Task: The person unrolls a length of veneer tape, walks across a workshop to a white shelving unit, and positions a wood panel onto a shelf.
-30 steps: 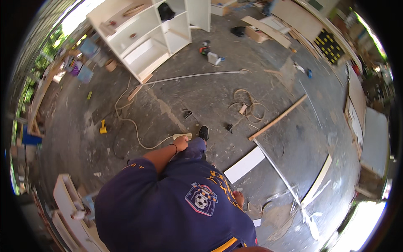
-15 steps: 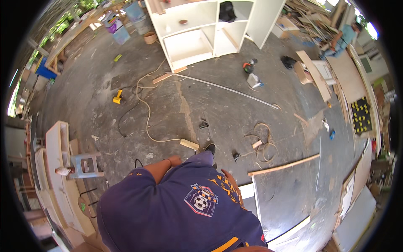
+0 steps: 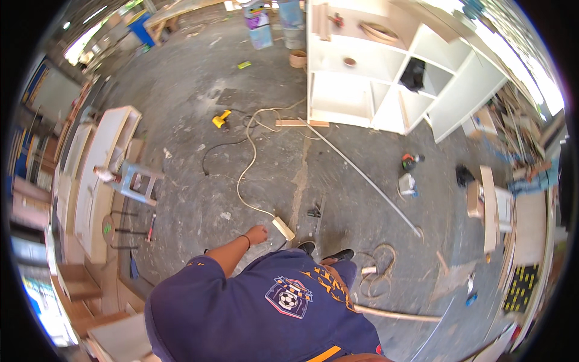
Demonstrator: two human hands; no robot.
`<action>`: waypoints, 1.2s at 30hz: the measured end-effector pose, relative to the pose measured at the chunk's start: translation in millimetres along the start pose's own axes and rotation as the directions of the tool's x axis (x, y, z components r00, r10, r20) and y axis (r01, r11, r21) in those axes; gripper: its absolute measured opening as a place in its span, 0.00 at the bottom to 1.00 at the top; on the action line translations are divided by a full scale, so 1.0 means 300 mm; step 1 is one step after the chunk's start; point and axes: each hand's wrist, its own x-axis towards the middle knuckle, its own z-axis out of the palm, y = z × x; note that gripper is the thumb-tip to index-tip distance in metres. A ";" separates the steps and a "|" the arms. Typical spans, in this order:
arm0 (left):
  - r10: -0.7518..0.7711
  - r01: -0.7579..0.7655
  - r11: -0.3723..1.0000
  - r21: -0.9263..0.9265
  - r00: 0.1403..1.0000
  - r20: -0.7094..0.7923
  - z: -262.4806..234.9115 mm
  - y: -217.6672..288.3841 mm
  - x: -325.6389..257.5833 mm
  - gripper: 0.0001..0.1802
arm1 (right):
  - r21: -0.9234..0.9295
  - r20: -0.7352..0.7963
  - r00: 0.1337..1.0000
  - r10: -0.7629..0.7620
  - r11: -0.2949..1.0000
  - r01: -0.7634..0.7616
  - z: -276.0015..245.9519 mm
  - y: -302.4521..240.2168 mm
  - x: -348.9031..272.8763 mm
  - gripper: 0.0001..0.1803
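Observation:
My left hand [image 3: 257, 234] hangs over the floor at the end of my bent arm, a dark band at its wrist. Its fingers look curled in, and nothing shows in them. Just right of it lies a pale wooden block [image 3: 283, 228] with a cream cable [image 3: 242, 181] running from its far end. Only a strip of my right hand [image 3: 333, 260] shows beyond my shirt, close to my knee and shoe; its fingers are hidden. Ahead of my feet, a small dark tool [image 3: 314, 212] lies beside a thin strip.
A white open cabinet [image 3: 344, 102] stands ahead. A yellow drill [image 3: 221, 119], a long metal bar [image 3: 368, 178], a red-and-black power tool [image 3: 412, 161] and a coiled cable [image 3: 380, 269] lie on the floor. At left are a plastic stool [image 3: 137, 181] and a hammer [image 3: 151, 227].
The view has swung left, so the cabinet and floor items sit farther right. My left hand has come out from beside my body toward the block. My right hand is now more hidden.

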 end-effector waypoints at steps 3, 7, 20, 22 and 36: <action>-0.108 0.112 0.992 0.056 0.992 -0.058 0.033 -0.060 -0.071 0.10 | 0.036 -0.010 1.000 -0.008 0.999 0.009 -0.138 0.010 0.068 0.21; -0.114 0.121 0.915 0.384 0.993 -0.041 0.175 -0.081 -0.036 0.08 | 0.088 -0.084 0.996 0.028 0.996 -0.021 -0.393 0.071 0.150 0.20; -0.348 0.330 0.937 -0.115 0.850 -0.395 0.707 0.542 -0.028 0.14 | -0.015 -0.264 0.942 0.208 0.975 -0.220 -1.456 0.389 0.210 0.18; -0.394 0.261 0.914 -0.311 0.749 -0.532 0.719 0.576 -0.017 0.13 | 0.001 -0.281 0.931 0.234 0.970 -0.244 -1.553 0.420 0.209 0.18; 0.366 -0.330 0.711 0.621 0.928 0.073 0.479 0.759 0.703 0.08 | -0.159 -0.403 0.889 -0.217 0.973 0.165 -1.327 -0.121 0.236 0.22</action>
